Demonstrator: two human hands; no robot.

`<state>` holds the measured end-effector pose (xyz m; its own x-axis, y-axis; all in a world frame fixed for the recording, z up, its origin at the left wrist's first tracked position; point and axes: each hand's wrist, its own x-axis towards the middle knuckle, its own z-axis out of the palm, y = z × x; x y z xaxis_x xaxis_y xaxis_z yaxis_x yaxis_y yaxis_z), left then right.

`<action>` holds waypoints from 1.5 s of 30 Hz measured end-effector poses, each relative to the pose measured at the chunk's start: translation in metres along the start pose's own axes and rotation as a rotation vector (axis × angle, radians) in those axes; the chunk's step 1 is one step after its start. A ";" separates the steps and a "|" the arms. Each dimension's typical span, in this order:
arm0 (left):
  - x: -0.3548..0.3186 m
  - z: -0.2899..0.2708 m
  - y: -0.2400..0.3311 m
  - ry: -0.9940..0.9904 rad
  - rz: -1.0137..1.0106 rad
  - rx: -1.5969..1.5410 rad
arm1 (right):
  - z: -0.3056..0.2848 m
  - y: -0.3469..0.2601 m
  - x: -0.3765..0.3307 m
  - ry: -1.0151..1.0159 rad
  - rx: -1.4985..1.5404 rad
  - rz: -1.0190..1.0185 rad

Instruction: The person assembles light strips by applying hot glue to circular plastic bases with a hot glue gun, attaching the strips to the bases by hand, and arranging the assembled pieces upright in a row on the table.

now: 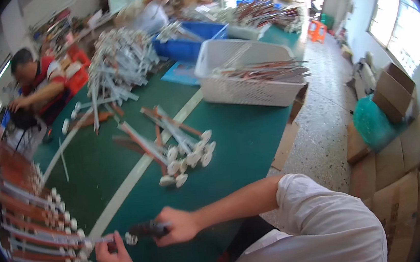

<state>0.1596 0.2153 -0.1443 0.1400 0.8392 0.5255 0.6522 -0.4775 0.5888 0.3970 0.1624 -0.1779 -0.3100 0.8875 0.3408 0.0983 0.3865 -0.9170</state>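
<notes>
Far L, strips (pixel 53 242) w/ white discs lie in a row. L hand (pixel 114 256) is pinched on a brown piece (pixel 112 246), prob. a strip end, over the table's near side; white cap (pixel 130 238) sits btwn it & the black tool (pixel 151 228). R hand (pixel 179 225) is wrapped round the tool. Beyond: loose pile (pixel 184 149), then basket (pixel 252 93). Piece looks light, stiff-ish, maybe slick; best held nr the cap.

The right forearm (pixel 235 202) is stretched across the near edge of the desk (pixel 241 138), and the right hand (pixel 177 225) is curled into a grip. The left hand (pixel 117 259) is positioned near it, its fingers (pixel 119 241) bent into a pinch.
</notes>
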 end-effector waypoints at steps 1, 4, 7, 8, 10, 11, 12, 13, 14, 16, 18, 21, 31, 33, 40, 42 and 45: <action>-0.001 -0.002 0.002 0.042 0.034 0.027 | -0.003 0.000 0.001 -0.032 -0.003 -0.019; 0.011 0.013 0.003 0.008 0.071 -0.022 | -0.034 -0.009 0.002 0.033 -0.212 0.028; 0.017 0.020 0.006 0.032 -0.015 -0.036 | -0.046 -0.003 0.002 0.204 -0.187 0.085; 0.017 0.014 0.010 0.039 -0.082 -0.092 | -0.043 -0.006 0.006 0.201 -0.061 0.149; 0.014 0.010 0.003 0.071 -0.116 -0.129 | -0.040 -0.008 0.011 0.198 -0.151 0.184; 0.011 0.010 -0.004 0.081 -0.134 -0.157 | -0.038 -0.006 0.012 0.189 -0.145 0.194; 0.011 0.011 -0.007 0.084 -0.142 -0.182 | -0.037 -0.004 0.013 0.186 -0.174 0.186; 0.010 0.009 -0.007 0.085 -0.150 -0.202 | -0.035 -0.003 0.014 0.183 -0.198 0.178; 0.011 0.006 -0.005 0.079 -0.169 -0.163 | -0.037 -0.004 0.015 0.173 -0.200 0.184; 0.012 -0.001 -0.009 0.138 -0.182 -0.143 | -0.039 -0.009 0.015 0.156 -0.226 0.167; 0.015 -0.015 -0.023 0.271 -0.273 -0.241 | -0.039 -0.002 0.016 0.145 -0.176 0.117; 0.027 -0.036 -0.026 0.335 -0.390 -0.235 | -0.041 -0.001 0.013 0.107 -0.213 0.149; 0.022 -0.052 -0.091 0.337 -0.321 0.328 | -0.041 0.000 0.015 0.090 -0.202 0.049; 0.019 -0.058 -0.111 0.371 -0.354 0.348 | -0.039 -0.002 0.016 0.087 -0.206 0.024; 0.015 -0.055 -0.102 0.338 -0.414 0.365 | -0.038 0.005 0.014 0.095 -0.273 0.012; 0.017 -0.049 -0.079 0.326 -0.427 0.430 | -0.040 0.004 0.011 0.108 -0.274 0.009; 0.016 -0.051 -0.057 0.331 -0.384 0.458 | -0.039 0.003 0.010 0.109 -0.289 0.008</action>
<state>0.0870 0.2428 -0.1382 -0.3523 0.7683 0.5345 0.8698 0.0579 0.4900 0.4310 0.1826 -0.1693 -0.2064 0.9063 0.3688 0.3697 0.4212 -0.8282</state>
